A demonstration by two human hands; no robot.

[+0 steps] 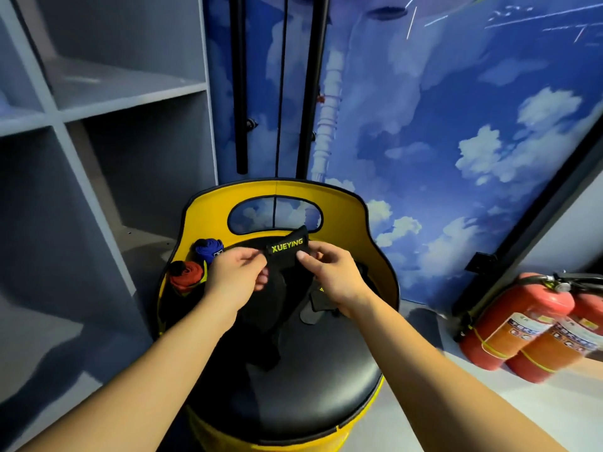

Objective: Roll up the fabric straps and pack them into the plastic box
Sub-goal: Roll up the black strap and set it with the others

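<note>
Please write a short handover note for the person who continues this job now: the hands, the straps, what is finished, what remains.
Left hand and right hand: each has a grip on the black strap, held above the yellow chair.
Blue roll and red roll: already rolled, lying at the seat's left edge.
Done: two straps rolled.
Left: roll the black strap, then pack all rolls. No plastic box is in view, so find it first.

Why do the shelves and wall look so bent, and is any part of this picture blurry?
Head view: the wide-angle lens bows the grey shelves and the cloud-painted wall outward. The edges smear, so the fire extinguishers look soft. The middle stays sharp: the yellow lettering on the black strap reads clearly between the left hand and right hand. Light is even, with faint sheen on the black seat.
</note>
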